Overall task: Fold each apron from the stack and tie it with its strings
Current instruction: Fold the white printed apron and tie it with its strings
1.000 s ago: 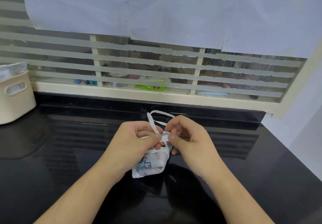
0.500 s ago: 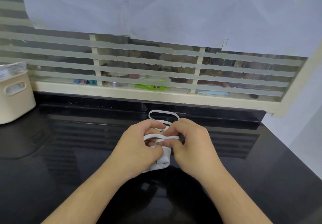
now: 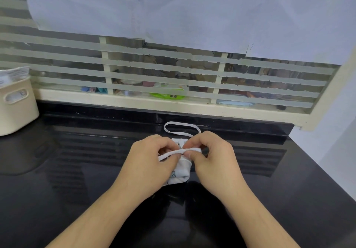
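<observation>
Apron [image 3: 182, 170]: small folded bundle on black counter [image 3: 77, 170], between both hands. L hand [image 3: 148, 163] and R hand [image 3: 213, 157] close together, each pinching the white string [image 3: 179, 152], pulled taut across top of bundle. Loose string loop [image 3: 182, 127] lies behind, on counter. Cream bin [image 3: 15, 110] far left.

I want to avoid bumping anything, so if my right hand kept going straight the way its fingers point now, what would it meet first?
The right hand points left across the folded apron, pinching the white string. It would probably meet the left hand first; their fingertips look almost touching, though depth is unclear.
</observation>
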